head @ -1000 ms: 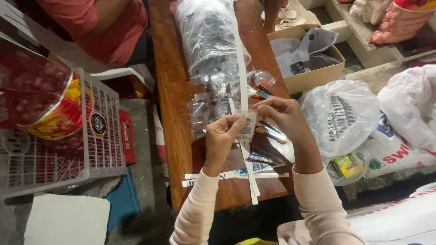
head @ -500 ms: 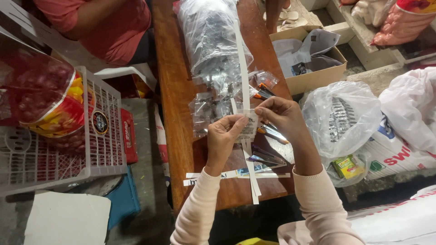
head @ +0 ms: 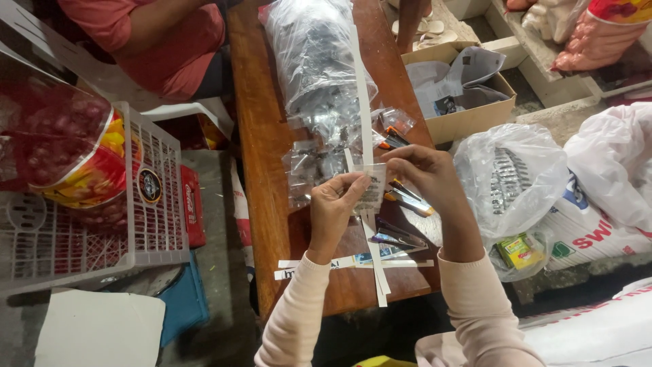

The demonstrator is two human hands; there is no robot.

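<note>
Your left hand and right hand both pinch a small clear packet, held above the wooden table near its front edge. Long white strips cross the tabletop beneath; a large clear bag lies toward the far edge.

Glossy clear plastic packet; smooth varnished wooden table.

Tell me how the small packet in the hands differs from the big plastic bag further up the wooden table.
The small packet is flat and held up between the left hand and right hand; the big plastic bag is bulging and lies on the wooden table, untouched. The packet is far smaller than the bag. Both are clear plastic showing dark contents.
</note>
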